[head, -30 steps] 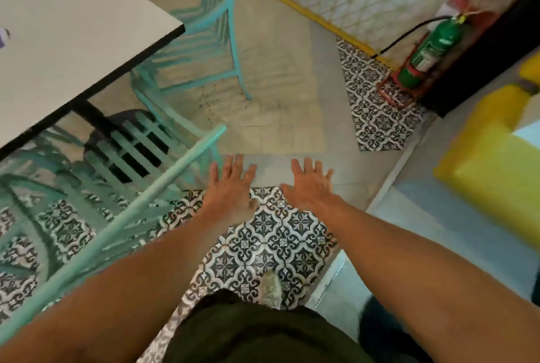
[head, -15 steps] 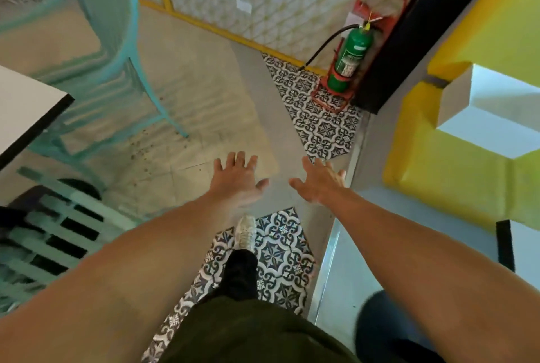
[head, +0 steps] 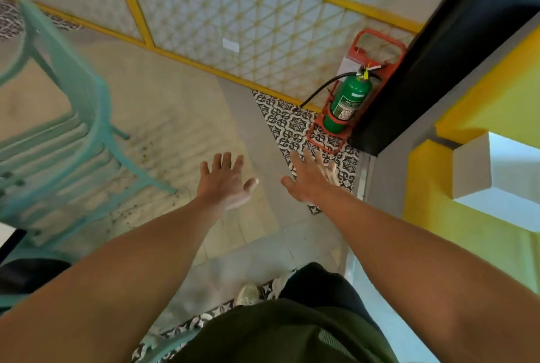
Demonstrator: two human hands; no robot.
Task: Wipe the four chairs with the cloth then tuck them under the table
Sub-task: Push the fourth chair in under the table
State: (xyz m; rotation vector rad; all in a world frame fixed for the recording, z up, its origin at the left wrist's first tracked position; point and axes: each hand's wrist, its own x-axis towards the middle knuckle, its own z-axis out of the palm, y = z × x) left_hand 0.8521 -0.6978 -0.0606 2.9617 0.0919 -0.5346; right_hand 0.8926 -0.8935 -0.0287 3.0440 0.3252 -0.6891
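Both arms stretch forward over the floor. My left hand [head: 225,184] is spread flat with straight fingers and holds nothing. My right hand [head: 311,180] is likewise spread and empty, a little to the right of it. A turquoise slatted chair [head: 73,140] stands at the left, blurred, well apart from both hands. Only a sliver of the table corner [head: 8,238] shows at the left edge. No cloth is in view.
A green fire extinguisher [head: 347,102] in a red stand sits by a black pillar [head: 438,49] ahead on the right. A yellow-framed lattice screen [head: 248,20] runs across the back. A yellow wall [head: 467,216] bounds the right side. Patterned tiles lie underfoot.
The view has swung right and forward: the table and nearer chair have slid out to the left, the extinguisher has come closer. Both hands stay spread and empty.
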